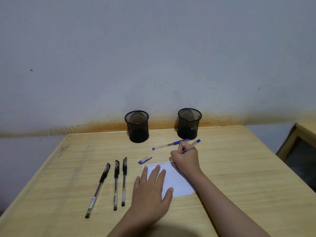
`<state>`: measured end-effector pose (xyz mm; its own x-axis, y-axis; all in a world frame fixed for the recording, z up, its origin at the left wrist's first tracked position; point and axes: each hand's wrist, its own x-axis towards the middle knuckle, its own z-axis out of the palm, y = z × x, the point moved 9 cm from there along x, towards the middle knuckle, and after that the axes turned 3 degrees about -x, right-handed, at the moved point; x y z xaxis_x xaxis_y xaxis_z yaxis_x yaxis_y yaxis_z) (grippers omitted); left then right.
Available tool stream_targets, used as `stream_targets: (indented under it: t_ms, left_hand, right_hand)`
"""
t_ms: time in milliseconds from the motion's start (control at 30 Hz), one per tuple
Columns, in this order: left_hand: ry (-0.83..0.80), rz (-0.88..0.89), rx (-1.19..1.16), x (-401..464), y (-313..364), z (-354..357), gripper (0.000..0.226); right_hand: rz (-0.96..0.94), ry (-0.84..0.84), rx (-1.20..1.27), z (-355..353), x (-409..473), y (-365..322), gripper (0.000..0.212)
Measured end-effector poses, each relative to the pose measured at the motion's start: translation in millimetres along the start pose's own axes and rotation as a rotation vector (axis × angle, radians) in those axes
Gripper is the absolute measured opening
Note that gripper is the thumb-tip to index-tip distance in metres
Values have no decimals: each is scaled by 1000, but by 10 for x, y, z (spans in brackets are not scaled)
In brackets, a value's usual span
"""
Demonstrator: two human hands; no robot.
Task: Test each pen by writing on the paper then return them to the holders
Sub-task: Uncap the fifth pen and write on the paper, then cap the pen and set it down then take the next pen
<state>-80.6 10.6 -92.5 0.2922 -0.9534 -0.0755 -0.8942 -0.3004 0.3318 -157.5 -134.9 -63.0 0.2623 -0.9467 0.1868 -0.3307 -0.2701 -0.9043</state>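
On the white paper point(172, 182), at its far edge, the tip of a blue pen point(191, 147) meets the sheet beside a short line of blue writing, the pen pinched in the right hand's point(185, 159) closed grip with its blue end slanting up and away behind the knuckles. Nearer than that grip, the left hand point(152, 195) lies flat and spread, holding nothing, its fingers pressing the paper's left part. Just left of the right grip a loose blue cap point(145, 160) lies on the table point(239, 185); just beyond the grip rests a second, capped blue pen point(170, 144). Farther still stand two black mesh holders, the left holder point(137, 126) and the right holder point(189, 124), upright against the wall. Left of the flat hand, three capped black pens point(116, 183) lie side by side, apart from one another.
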Motion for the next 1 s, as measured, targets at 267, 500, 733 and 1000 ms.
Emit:
stream_targets:
  t_ms: [267,500,733,1000]
  left_hand:
    - [262,29,-59,159,-93,-496,51]
    - [306,-129,42,499,-422,-783,27]
    - [372,-136,-165,494,-464,-820,5]
    - [379,159,-700,188,8,-1106,20]
  right_hand:
    - [134,116,477,-229,-111,28,21]
    - [38,202,793,-725,-287,-538,34]
    - [7,-10,597,-747,-609,-585,17]
    - [66,-101,635,-679,-663,-507,20]
